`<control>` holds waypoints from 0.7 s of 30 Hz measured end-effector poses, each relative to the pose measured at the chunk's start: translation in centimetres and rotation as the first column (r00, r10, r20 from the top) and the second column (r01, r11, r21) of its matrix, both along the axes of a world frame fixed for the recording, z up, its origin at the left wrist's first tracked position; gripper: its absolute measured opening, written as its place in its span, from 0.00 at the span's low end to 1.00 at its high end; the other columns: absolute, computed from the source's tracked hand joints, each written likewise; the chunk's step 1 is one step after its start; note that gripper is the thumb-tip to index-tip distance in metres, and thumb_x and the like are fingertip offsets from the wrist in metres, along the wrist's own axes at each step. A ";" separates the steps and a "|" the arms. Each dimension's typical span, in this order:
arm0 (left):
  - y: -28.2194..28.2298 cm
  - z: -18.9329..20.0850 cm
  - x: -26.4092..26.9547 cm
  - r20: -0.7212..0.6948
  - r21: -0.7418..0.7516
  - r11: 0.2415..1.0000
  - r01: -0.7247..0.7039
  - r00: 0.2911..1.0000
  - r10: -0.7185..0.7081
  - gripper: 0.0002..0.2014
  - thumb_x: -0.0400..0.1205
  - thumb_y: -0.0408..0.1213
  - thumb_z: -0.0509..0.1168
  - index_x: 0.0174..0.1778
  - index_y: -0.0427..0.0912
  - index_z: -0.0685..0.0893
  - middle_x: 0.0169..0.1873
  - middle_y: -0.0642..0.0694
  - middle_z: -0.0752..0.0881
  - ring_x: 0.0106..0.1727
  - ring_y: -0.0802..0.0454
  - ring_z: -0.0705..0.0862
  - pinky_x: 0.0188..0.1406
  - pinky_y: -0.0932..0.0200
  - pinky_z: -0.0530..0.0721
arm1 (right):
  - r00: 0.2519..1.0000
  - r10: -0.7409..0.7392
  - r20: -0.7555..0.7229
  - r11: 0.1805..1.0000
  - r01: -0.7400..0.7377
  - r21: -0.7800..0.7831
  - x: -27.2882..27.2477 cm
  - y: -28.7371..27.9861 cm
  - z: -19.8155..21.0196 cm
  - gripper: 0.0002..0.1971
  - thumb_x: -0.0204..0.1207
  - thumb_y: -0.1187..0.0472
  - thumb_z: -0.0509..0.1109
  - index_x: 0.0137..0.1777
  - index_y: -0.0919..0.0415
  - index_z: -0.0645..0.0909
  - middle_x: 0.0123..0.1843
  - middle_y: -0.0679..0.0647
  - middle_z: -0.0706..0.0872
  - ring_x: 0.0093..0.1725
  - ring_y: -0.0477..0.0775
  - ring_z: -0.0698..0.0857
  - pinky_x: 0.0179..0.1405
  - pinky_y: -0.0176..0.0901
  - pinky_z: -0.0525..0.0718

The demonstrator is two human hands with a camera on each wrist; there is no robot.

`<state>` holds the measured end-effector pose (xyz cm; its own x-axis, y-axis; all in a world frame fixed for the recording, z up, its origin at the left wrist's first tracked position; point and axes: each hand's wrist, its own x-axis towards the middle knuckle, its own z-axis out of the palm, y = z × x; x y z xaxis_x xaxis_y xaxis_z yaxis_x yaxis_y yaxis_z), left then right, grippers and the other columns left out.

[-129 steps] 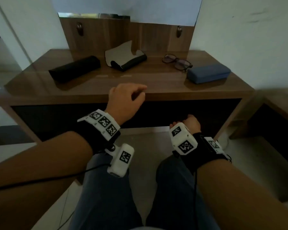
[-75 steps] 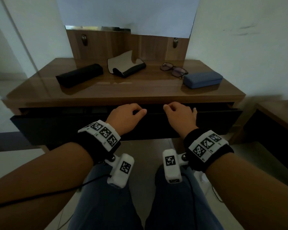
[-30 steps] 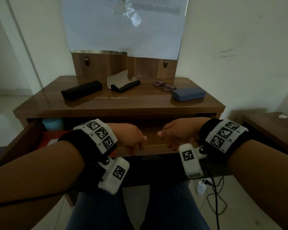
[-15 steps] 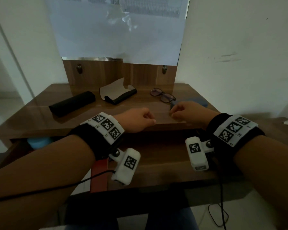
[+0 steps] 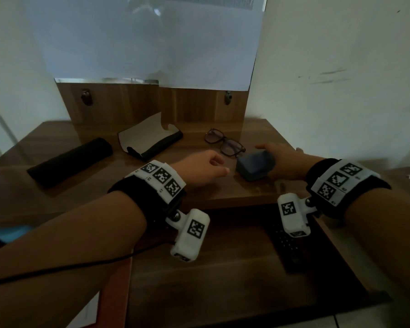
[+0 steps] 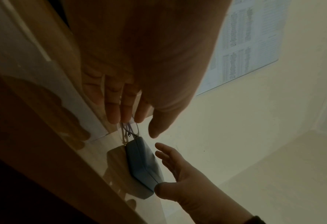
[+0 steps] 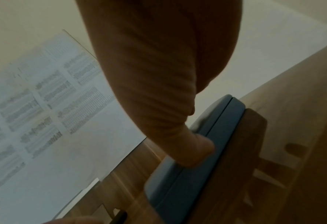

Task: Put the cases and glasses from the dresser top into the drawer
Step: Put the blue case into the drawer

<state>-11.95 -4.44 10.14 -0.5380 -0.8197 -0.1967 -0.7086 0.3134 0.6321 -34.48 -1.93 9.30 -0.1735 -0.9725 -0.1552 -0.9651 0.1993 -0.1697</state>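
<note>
On the dresser top [image 5: 100, 197] lie a black case [image 5: 69, 162], an open black case with pale lining [image 5: 149, 140], dark-framed glasses [image 5: 224, 144] and a blue case [image 5: 256, 168]. My right hand [image 5: 276, 157] reaches round the blue case's right end. Its thumb [image 7: 195, 151] touches the side of the blue case [image 7: 187, 189]. In the left wrist view the spread fingers [image 6: 166, 157] stand just off the blue case [image 6: 143, 165]. My left hand [image 5: 219, 166] hovers left of the case with relaxed fingers, holding nothing. The drawer [image 5: 223, 280] below stands pulled out.
A dark flat ridged object [image 5: 287, 247] lies in the drawer at the right, a red strip [image 5: 114, 292] at the left. A wooden back panel [image 5: 133, 102] with a paper sheet [image 5: 147, 39] above it closes off the rear. A white wall [image 5: 341, 91] stands at the right.
Both hands pulled the drawer out, then rose to the dresser top. Within the last half second the right hand went from a loose fist to spread fingers at the blue case.
</note>
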 end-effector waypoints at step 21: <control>-1.0 -1.6 -0.2 -0.045 0.080 0.997 0.009 0.999 -0.005 0.42 0.75 0.57 0.71 0.82 0.53 0.59 0.76 0.46 0.74 0.69 0.48 0.78 0.60 0.56 0.79 | 0.997 0.075 0.021 0.997 -0.075 -0.005 1.6 0.7 1.2 0.37 0.64 0.54 0.79 0.72 0.42 0.67 0.71 0.55 0.70 0.67 0.62 0.75 0.69 0.59 0.71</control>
<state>-12.10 -5.42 8.52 -0.5534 -0.7986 -0.2368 -0.6768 0.2653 0.6867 -32.93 -1.23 10.54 -0.0972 -0.9833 -0.1541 -0.9735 0.1261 -0.1906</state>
